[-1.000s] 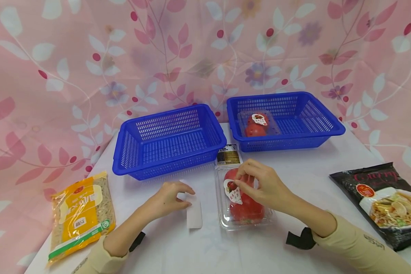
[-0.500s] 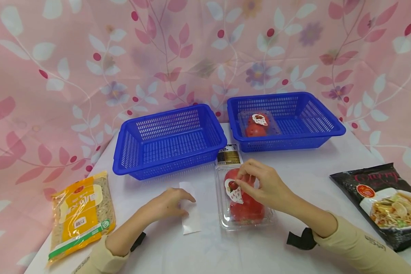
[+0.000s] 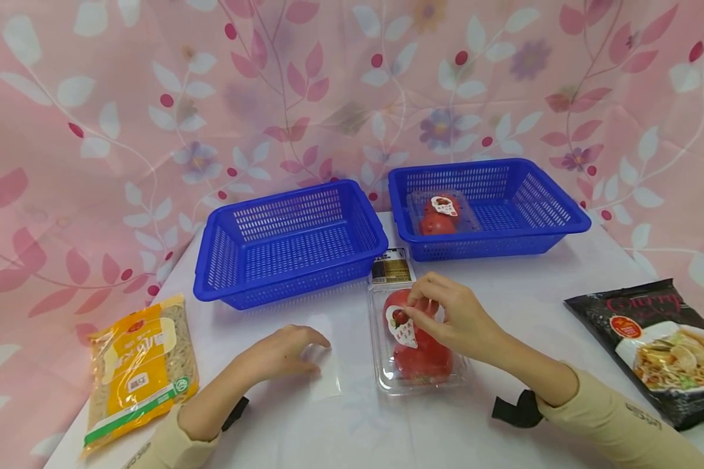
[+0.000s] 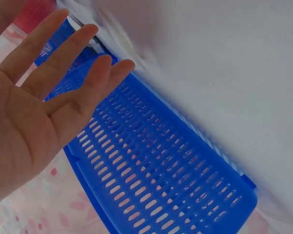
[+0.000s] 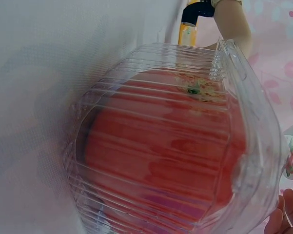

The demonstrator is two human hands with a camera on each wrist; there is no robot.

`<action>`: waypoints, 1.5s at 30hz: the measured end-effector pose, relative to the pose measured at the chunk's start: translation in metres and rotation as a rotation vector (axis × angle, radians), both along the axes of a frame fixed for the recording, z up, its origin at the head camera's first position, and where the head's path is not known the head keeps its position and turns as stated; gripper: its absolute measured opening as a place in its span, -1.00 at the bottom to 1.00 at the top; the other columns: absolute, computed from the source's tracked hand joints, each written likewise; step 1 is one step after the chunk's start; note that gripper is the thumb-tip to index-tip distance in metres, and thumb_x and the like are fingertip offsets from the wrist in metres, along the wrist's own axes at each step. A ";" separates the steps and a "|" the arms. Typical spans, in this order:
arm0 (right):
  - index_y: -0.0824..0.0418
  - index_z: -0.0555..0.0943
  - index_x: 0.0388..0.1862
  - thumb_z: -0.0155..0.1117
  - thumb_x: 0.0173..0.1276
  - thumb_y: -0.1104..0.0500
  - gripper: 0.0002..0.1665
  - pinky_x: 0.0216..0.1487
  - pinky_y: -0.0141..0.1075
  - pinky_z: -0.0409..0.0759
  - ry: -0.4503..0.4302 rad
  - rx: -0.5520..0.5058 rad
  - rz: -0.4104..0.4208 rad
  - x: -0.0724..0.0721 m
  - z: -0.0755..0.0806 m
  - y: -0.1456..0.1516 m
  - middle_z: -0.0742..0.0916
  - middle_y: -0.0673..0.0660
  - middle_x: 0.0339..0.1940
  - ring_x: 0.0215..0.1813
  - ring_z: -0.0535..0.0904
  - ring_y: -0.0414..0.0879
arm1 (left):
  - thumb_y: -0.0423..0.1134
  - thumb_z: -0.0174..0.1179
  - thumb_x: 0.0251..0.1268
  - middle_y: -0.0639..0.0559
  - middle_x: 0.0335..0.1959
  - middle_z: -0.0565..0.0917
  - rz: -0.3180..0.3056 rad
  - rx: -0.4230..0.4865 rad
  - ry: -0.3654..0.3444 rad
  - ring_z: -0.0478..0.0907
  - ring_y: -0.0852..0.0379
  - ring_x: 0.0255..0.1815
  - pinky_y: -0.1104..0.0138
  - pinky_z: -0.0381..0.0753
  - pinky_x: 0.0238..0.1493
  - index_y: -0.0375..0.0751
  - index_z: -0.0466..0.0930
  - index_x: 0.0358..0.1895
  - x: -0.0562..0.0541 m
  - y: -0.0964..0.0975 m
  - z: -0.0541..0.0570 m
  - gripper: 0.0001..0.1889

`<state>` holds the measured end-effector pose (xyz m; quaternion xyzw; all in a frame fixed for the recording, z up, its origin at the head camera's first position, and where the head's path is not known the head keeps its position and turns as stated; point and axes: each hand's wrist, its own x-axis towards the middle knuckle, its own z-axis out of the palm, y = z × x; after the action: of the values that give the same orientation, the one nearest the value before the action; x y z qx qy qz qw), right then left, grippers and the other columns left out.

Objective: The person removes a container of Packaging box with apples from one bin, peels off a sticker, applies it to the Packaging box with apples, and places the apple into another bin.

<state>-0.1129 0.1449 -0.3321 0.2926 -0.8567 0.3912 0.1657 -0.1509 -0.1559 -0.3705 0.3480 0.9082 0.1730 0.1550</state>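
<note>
In the head view, a clear plastic box (image 3: 381,378) of red tomatoes (image 3: 424,360) lies on the white tabletop. My right hand (image 3: 454,319) pinches a white sticker (image 3: 400,329) with a tomato picture at the box's lid. In the right wrist view the sticker (image 5: 290,158) stands up off the lid beside my fingertips. To the left of the box, a pale, glossy paper strip (image 3: 327,381) lies on the table, part of it behind my left hand (image 3: 281,355). That hand's fingers are relaxed and apart, as the left wrist view shows.
Two blue baskets (image 3: 293,290) (image 3: 504,246) stand at the back; the right one holds another tomato box (image 3: 440,215). A small dark-labelled pack (image 3: 392,268) lies between them. A yellow grain bag (image 3: 141,371) is at left, a black curry noodle bag (image 3: 657,352) at right.
My left hand has let go of the paper strip, which was raised at its fingertips and now lies flat. My right hand stays at the sticker.
</note>
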 end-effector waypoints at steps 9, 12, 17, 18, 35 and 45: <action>0.04 0.53 -0.40 0.37 0.09 0.33 -0.77 -0.60 -0.44 0.44 0.014 0.015 -0.004 -0.001 0.002 0.002 0.52 -0.13 -0.39 -0.39 0.45 -0.21 | -0.24 0.30 0.07 -0.01 -0.01 0.60 -0.021 -0.003 0.095 0.46 0.02 0.09 0.16 0.40 0.13 -0.20 0.60 -0.03 -0.002 0.011 0.009 -0.65; 0.04 0.54 -0.40 0.37 0.09 0.32 -0.77 -0.60 -0.42 0.45 0.016 0.021 -0.014 -0.001 0.002 0.003 0.52 -0.13 -0.38 -0.39 0.44 -0.19 | -0.23 0.30 0.08 0.02 -0.04 0.61 -0.012 0.019 0.164 0.48 0.05 0.07 0.17 0.42 0.10 -0.16 0.62 -0.05 0.000 0.017 0.014 -0.68; 0.05 0.54 -0.41 0.38 0.08 0.33 -0.78 -0.58 -0.38 0.47 0.027 0.026 -0.020 -0.002 0.002 0.004 0.53 -0.12 -0.38 -0.39 0.44 -0.19 | -0.22 0.30 0.08 0.04 -0.11 0.63 -0.054 0.109 0.350 0.53 0.07 0.00 0.20 0.48 0.04 -0.11 0.65 -0.14 0.005 0.027 0.021 -0.76; 0.05 0.54 -0.41 0.38 0.08 0.33 -0.78 -0.58 -0.38 0.47 0.030 0.026 -0.019 -0.002 0.002 0.004 0.53 -0.12 -0.38 -0.40 0.44 -0.19 | -0.22 0.30 0.07 0.04 -0.13 0.64 -0.067 0.133 0.393 0.53 0.06 0.00 0.19 0.48 0.05 -0.10 0.66 -0.17 0.006 0.029 0.023 -0.78; 0.08 0.54 -0.46 0.36 0.07 0.34 -0.80 -0.58 -0.40 0.46 0.058 0.027 -0.010 -0.006 -0.002 0.010 0.53 -0.11 -0.41 -0.41 0.44 -0.23 | -0.29 0.37 -0.06 0.08 -0.31 0.63 -0.217 0.433 0.804 0.51 0.13 -0.15 0.32 0.53 -0.11 -0.11 0.67 -0.24 0.024 0.069 0.041 -0.77; 0.12 0.55 -0.47 0.28 0.12 0.31 -0.89 -0.50 -0.33 0.52 0.015 0.094 -0.032 -0.008 0.000 0.014 0.54 -0.09 -0.42 -0.40 0.48 -0.15 | -0.13 0.40 -0.06 0.09 -0.32 0.59 -0.335 0.422 0.977 0.47 0.14 -0.17 0.40 0.49 -0.22 -0.05 0.67 -0.29 0.022 0.099 0.038 -0.77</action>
<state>-0.1209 0.1594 -0.3319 0.2893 -0.8773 0.3458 0.1643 -0.1294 -0.0572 -0.3329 0.5510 0.7524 0.1428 -0.3315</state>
